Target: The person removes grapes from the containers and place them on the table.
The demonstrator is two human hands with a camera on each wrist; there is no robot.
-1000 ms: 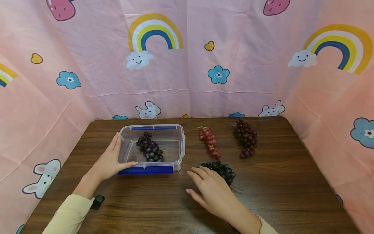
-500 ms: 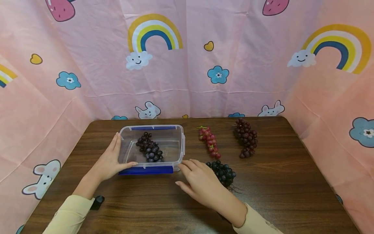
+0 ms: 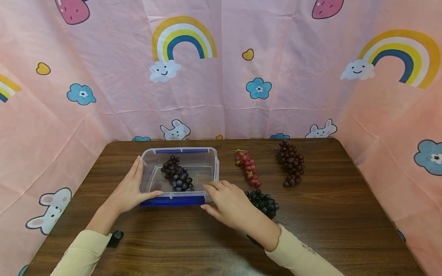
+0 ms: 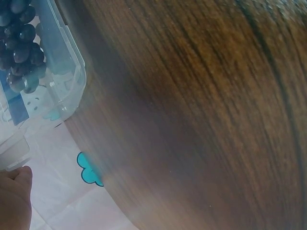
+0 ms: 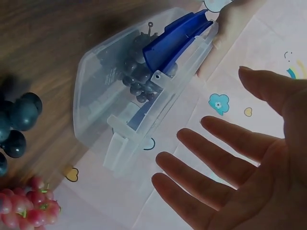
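Observation:
A clear plastic food container [image 3: 207, 168] with blue clips stands uncovered on the table, and a bunch of dark grapes [image 3: 177, 176] lies inside it. My left hand [image 3: 126, 191] rests against its left side, fingers straight along the wall and thumb on the front rim. At the front right corner is my right hand [image 3: 229, 203]; in the right wrist view its fingers [image 5: 206, 148] are spread, with nothing held and a gap to the container. Behind that hand in the head view, a bunch of black grapes [image 3: 264, 201] is partly hidden.
Farther back on the brown wooden table [image 3: 331, 214] lie a bunch of red grapes [image 3: 248, 166] and a bunch of dark reddish grapes [image 3: 291, 163]. A pink patterned cloth [image 3: 221, 88] hangs around the table's back and sides.
My right hand has moved left and slightly away from me, from beside the black grapes to the container's front right corner. The left hand and the container have stayed put.

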